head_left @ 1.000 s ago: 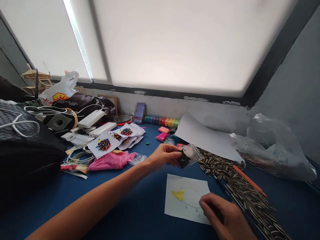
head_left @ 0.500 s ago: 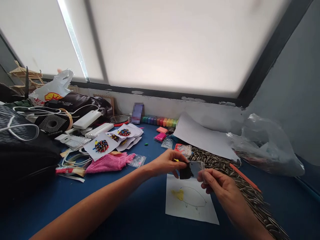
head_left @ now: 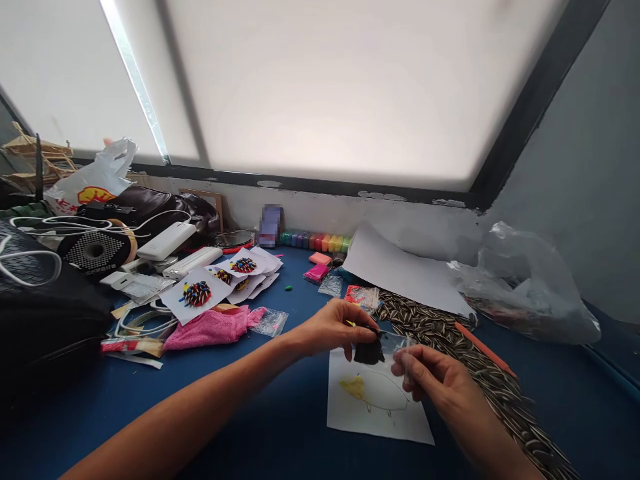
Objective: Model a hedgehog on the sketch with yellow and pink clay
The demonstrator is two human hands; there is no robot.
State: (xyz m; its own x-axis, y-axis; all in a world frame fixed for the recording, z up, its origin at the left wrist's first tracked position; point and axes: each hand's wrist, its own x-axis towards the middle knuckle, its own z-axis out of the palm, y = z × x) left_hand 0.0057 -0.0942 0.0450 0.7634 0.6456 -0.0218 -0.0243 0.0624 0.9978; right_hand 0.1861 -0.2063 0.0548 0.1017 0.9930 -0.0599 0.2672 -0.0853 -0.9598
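Between my hands, over the drawing, a small clear plastic bag (head_left: 392, 343) is stretched, with a flat black piece (head_left: 369, 353) that looks like modelling clay at its left end. My left hand (head_left: 336, 325) pinches the black end; a bit of yellow shows by its fingers. My right hand (head_left: 434, 375) grips the bag's clear right end. Beneath lies a white paper (head_left: 367, 427) with a pencilled oval animal on short legs, its head filled in yellow (head_left: 354, 387). Sunflower seeds (head_left: 440, 333) are heaped just beyond and beside my right hand.
An orange stick (head_left: 485, 350) lies on the seeds. Behind are a large white sheet (head_left: 400, 270), a plastic bag (head_left: 535, 300) and a row of coloured clay (head_left: 315, 241). Leftward are decorated cards (head_left: 197, 293), a pink cloth (head_left: 215, 330), cables and black bags.
The black end of the bag has tilted slightly and sits a little lower, with its ragged edge showing more. Both hands keep their hold. The whole view has shifted slightly.
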